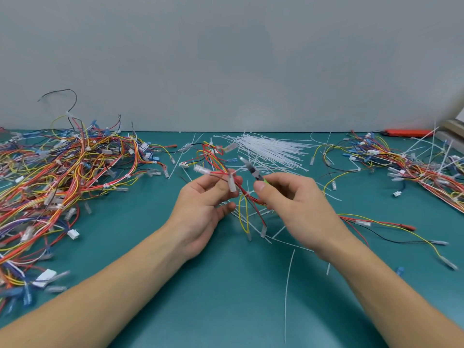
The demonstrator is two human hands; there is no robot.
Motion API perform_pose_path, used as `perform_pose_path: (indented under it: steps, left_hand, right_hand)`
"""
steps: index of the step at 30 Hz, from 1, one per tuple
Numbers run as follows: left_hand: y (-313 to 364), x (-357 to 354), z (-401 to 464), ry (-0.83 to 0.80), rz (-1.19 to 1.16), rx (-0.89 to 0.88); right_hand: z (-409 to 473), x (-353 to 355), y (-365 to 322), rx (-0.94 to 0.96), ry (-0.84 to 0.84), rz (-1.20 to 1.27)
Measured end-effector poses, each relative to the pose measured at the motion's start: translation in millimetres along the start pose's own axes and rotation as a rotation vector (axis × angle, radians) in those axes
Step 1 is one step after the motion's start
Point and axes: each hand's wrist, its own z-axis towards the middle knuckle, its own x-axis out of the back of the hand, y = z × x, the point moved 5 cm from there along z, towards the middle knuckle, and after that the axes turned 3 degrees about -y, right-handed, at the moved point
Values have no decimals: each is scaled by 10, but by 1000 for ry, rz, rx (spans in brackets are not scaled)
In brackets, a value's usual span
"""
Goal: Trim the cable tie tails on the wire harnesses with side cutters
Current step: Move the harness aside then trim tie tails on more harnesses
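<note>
At frame centre in the head view, I see my left hand (203, 204) pinching a wire harness (227, 182), fingers curled round its red wires, thumb loose below. My right hand (291, 199) sits just right of it, fingers wrapped on the green handles of the side cutters (252, 170); blades point up-left, slightly blurred, so I cannot tell whether they are apart. Behind them, upper centre: loose white cable ties (273, 149). Big harness pile (50, 172) at left, smaller pile (414, 162) at right, all on the teal mat (213, 297). A cut tail (288, 292) lies lower centre.
</note>
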Motion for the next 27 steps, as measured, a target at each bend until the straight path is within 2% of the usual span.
perform_pose_path:
  steps: [4, 9, 22, 27]
  left_hand:
    - [1, 16, 8, 10, -21, 10]
    - [-29, 23, 10, 17, -32, 15]
    - [-47, 34, 21, 6, 40, 6]
    - [-53, 38, 21, 2, 54, 17]
  right_hand:
    - [13, 28, 87, -102, -60, -106]
    - [17, 21, 126, -120, -76, -124]
    - [20, -1, 113, -13, -114, -232]
    - [50, -13, 89, -17, -98, -163]
